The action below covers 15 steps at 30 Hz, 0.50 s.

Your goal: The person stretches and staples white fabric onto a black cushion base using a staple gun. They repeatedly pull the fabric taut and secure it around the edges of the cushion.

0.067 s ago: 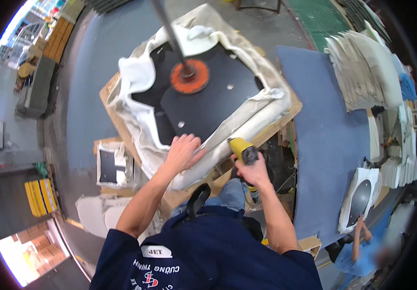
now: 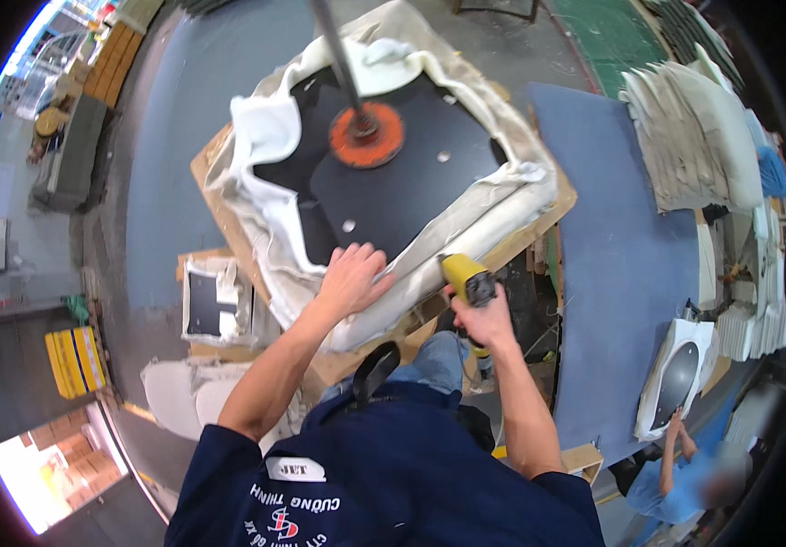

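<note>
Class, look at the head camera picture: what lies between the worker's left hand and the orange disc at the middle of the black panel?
In the head view, only bare black panel separates the left hand from the orange disc, apart from one small pale dot.

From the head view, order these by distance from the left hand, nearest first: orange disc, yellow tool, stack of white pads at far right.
1. Yellow tool: just right of the left hand, gripped by the right hand.
2. Orange disc: ahead, on the black panel.
3. Stack of white pads: far right, beyond the blue mat.
</note>
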Motion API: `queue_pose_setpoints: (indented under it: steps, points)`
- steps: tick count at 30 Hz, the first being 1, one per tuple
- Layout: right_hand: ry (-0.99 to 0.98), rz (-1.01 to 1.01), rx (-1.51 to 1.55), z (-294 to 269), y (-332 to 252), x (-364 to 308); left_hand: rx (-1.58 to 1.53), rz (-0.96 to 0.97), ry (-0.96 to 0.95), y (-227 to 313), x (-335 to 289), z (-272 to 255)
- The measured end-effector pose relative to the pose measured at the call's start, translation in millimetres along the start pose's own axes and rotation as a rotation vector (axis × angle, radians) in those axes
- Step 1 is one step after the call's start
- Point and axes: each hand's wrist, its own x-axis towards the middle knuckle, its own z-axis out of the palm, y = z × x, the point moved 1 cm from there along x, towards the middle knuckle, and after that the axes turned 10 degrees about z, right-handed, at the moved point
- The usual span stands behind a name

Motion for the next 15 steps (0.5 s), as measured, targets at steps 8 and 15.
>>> queue_pose_setpoints:
  steps: [8,15]
  points:
    - [0.109,-0.007,-0.101,18.1,-18.3,-7.1,-0.057,0.05,0.131,-17.3,7.8,7.7]
    - [0.163,0.06,-0.117,20.6,-32.5,-8.7,-0.116,0.062,0.281,-26.8,6.0,25.5]
